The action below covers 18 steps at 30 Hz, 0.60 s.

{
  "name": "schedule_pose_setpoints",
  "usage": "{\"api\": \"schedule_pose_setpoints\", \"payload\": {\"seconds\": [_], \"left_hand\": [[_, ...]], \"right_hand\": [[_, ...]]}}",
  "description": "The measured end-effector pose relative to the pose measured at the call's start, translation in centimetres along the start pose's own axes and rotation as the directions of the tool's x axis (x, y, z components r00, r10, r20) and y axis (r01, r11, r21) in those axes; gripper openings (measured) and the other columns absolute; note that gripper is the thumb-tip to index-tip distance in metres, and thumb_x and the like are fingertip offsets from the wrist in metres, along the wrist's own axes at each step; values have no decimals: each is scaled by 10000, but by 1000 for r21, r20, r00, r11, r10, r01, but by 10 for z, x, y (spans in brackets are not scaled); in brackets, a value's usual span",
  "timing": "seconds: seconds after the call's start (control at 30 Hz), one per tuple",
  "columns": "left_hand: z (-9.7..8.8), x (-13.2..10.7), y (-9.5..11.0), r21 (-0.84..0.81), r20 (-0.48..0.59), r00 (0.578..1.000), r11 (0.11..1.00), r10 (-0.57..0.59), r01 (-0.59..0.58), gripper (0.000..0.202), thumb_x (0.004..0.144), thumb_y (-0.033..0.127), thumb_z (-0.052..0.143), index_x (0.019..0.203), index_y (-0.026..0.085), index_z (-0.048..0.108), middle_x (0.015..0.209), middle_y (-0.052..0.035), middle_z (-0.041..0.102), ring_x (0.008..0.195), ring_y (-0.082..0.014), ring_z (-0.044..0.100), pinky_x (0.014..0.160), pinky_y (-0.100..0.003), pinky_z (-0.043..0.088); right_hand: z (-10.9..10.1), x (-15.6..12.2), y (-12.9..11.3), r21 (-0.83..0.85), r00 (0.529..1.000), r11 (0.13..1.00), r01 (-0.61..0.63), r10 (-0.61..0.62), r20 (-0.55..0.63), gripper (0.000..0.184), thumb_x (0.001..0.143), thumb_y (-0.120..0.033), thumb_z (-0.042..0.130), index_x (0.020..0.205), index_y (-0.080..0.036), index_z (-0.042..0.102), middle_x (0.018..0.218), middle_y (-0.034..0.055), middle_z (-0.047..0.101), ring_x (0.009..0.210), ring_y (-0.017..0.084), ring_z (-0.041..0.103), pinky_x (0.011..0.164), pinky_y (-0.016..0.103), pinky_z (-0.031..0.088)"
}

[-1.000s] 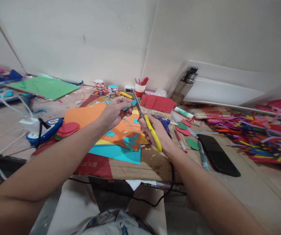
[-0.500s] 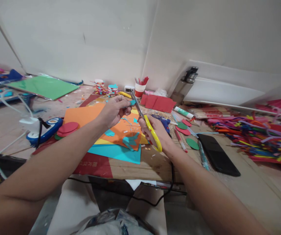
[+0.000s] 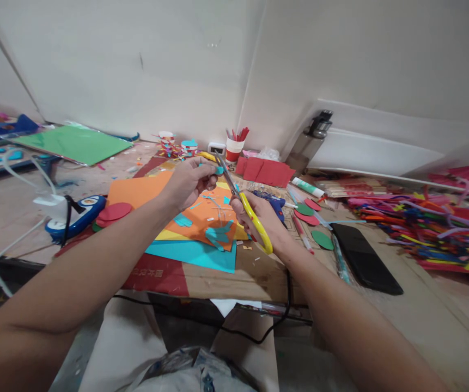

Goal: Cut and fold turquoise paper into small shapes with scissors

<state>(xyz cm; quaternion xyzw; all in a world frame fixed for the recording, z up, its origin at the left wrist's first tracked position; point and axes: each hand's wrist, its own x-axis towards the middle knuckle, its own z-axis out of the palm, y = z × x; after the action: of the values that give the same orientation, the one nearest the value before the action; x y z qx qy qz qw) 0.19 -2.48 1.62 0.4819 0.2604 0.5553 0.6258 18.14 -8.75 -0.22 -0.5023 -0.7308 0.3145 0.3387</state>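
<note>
My left hand (image 3: pixel 191 182) pinches a small piece of blue paper (image 3: pixel 219 170) between thumb and fingers. In my right hand (image 3: pixel 259 215) are scissors (image 3: pixel 257 223) with yellow handles, their metal blades pointing up and away from me, right beside the blue paper. Whether the blades touch the paper I cannot tell. Below the hands, blue paper cutouts (image 3: pixel 220 235) and small scraps lie on orange paper (image 3: pixel 136 188). A sheet of blue paper (image 3: pixel 201 256) sticks out underneath, nearer to me.
A blue power strip (image 3: pixel 77 218) with cables lies left, near red paper circles (image 3: pixel 114 213). At the back stand a cup of red pens (image 3: pixel 234 148) and a bottle (image 3: pixel 308 144). Right are a black phone (image 3: pixel 365 258), a glue stick (image 3: pixel 308 187) and a pile of colourful pipe cleaners (image 3: pixel 434 228).
My left hand and the blue paper have shifted very slightly to the left. The scissors stay in nearly the same position, and the view has moved a little.
</note>
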Motion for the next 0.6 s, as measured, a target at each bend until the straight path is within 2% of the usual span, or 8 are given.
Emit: {"api": "schedule_pose_setpoints", "payload": {"seconds": [0.2,0.6], "left_hand": [[-2,2,0,30,-2,1000,1000,0,0,161,646,132,726,625,136,567,571,-5,593,470,-62,504,449,-190,363],[-5,3,1,82,4,1000,997,16,-17,123,633,157,698,611,145,577,528,6,555,449,-69,478,441,-206,351]], "right_hand": [[-1,0,-1,-12,1000,1000,-9,9,1,455,840,-653,520,758,-208,482,610,-28,454,513,99,404,461,231,299],[-1,-1,0,32,1000,999,7,-8,24,425,850,-619,544,767,-205,491,607,-38,447,502,91,396,456,227,283]]}}
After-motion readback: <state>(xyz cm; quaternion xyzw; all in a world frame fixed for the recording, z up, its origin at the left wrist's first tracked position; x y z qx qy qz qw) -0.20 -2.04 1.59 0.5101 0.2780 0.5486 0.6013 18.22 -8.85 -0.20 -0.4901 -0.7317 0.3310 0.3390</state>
